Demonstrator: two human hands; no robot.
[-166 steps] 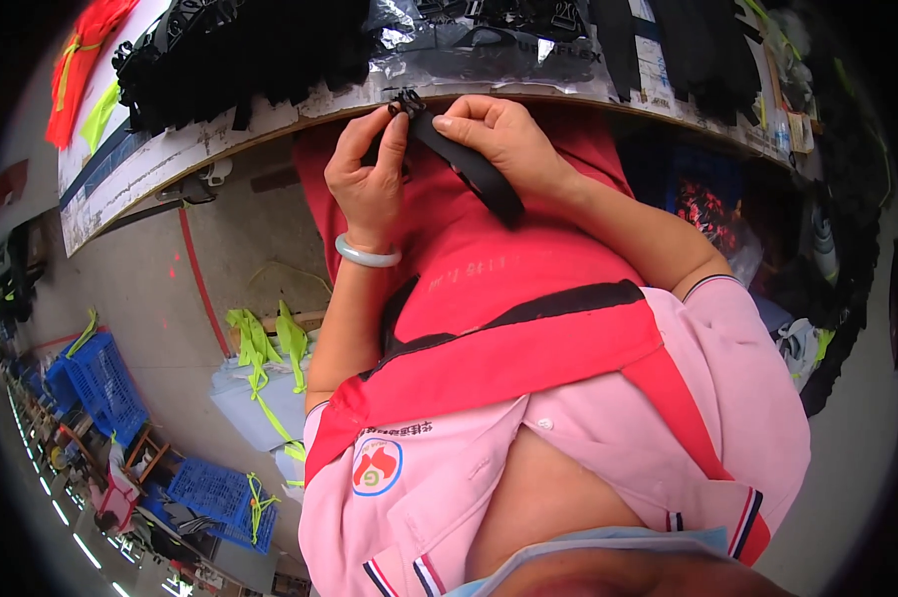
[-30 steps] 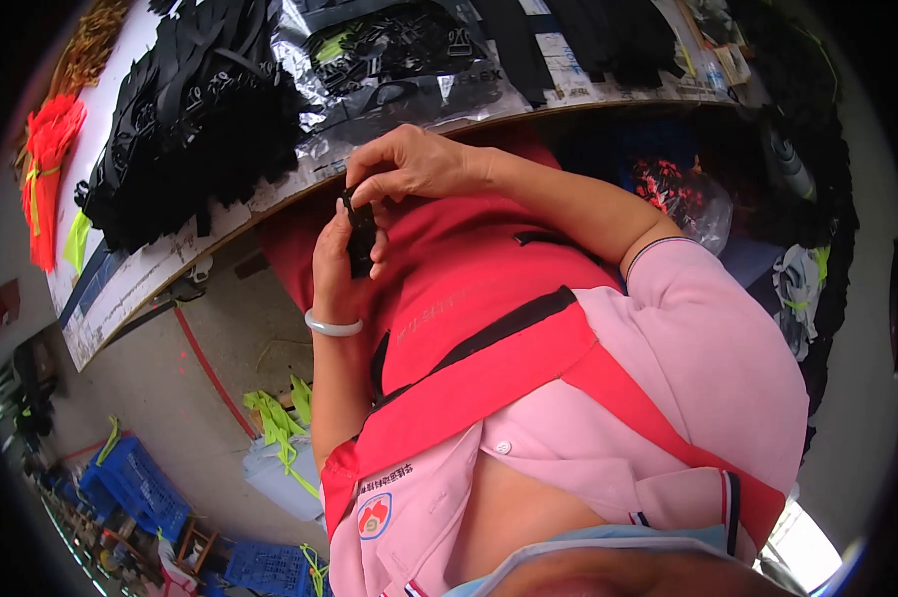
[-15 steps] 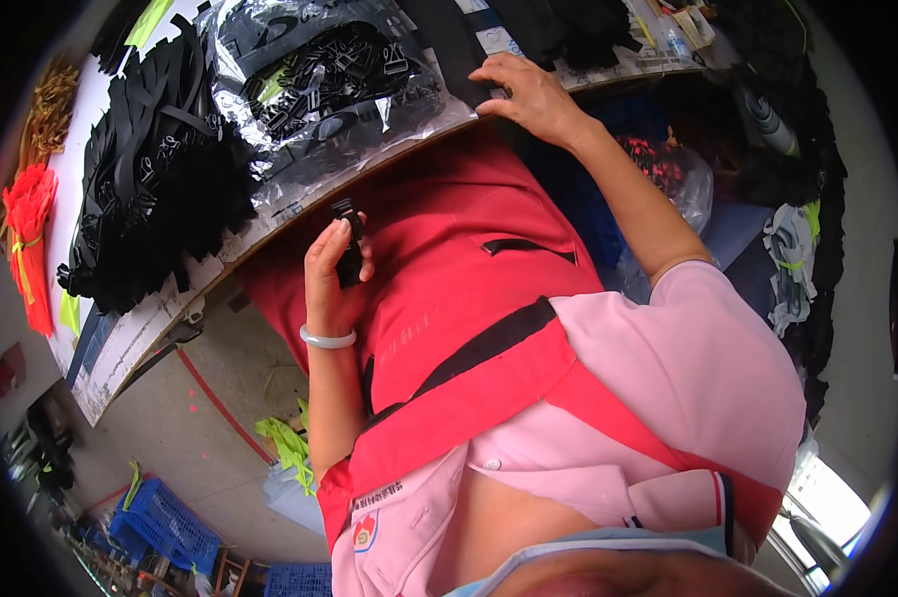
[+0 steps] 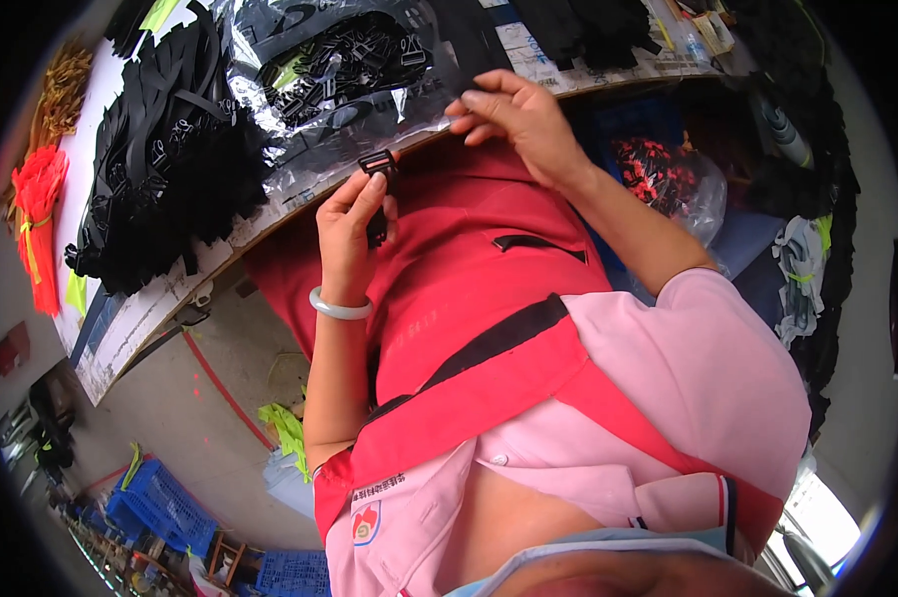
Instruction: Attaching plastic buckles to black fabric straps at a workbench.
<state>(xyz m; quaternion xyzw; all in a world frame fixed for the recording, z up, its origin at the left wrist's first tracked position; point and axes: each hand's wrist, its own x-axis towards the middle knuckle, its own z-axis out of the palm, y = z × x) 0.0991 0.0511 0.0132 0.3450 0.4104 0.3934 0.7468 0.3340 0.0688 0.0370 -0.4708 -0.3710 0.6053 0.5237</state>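
Observation:
My left hand (image 4: 351,227), with a pale bangle at its wrist, is closed on a black buckle (image 4: 376,161). A slot frame of the buckle stands up past my thumb, while its lower part is hidden in my fingers. To the right, my right hand (image 4: 524,127) hovers by the table's front edge with fingers curved and apart, and I see nothing in it. Behind both hands lies a clear plastic bag (image 4: 255,70), opened over a heap of black plastic buckles (image 4: 344,75).
A thick pile of black straps (image 4: 155,164) covers the table's left side. Red (image 4: 38,234) and tan (image 4: 69,90) bundles stand beyond it. Under the table at right is a bag with red-and-black pieces (image 4: 658,174). Blue crates (image 4: 165,505) sit on the floor at left.
My left hand has risen toward the table edge, turning the buckle so its slot frame shows. My right hand has come slightly nearer and left, away from the tabletop, its fingers spreading.

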